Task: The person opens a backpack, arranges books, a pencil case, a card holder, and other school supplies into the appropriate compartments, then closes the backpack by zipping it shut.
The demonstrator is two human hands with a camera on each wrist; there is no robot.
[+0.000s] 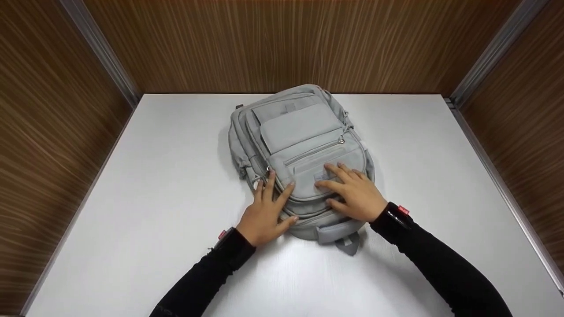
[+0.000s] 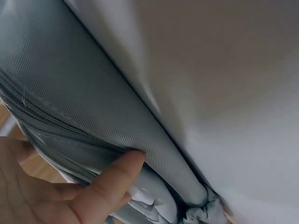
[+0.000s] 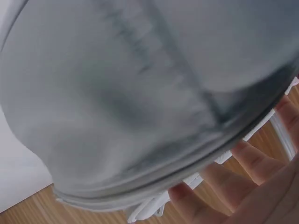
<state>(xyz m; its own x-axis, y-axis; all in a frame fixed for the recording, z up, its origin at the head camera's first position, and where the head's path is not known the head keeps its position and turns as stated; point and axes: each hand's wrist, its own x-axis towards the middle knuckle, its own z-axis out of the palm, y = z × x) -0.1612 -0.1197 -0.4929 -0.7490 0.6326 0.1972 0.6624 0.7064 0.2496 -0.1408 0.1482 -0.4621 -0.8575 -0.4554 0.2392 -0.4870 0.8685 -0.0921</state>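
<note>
A light grey backpack (image 1: 304,127) lies front side up, slightly turned, with its top carry handle (image 1: 339,231) toward me. My left hand (image 1: 263,218) rests on its near left edge with fingers spread, by the zipper seam of the main body. In the left wrist view a fingertip (image 2: 133,161) touches the grey fabric just beside a zipper (image 2: 51,120). On the front pocket (image 1: 315,160) lies my right hand (image 1: 359,196), fingers apart and slightly bent over a pale label. The right wrist view shows its fingers (image 3: 229,184) along the bag's edge.
The backpack lies on a white tabletop (image 1: 154,198). Brown wood-grain panels (image 1: 282,48) stand at the back and both sides, joined by metal corner strips. A metal zipper pull (image 1: 341,141) sits on the bag's right side.
</note>
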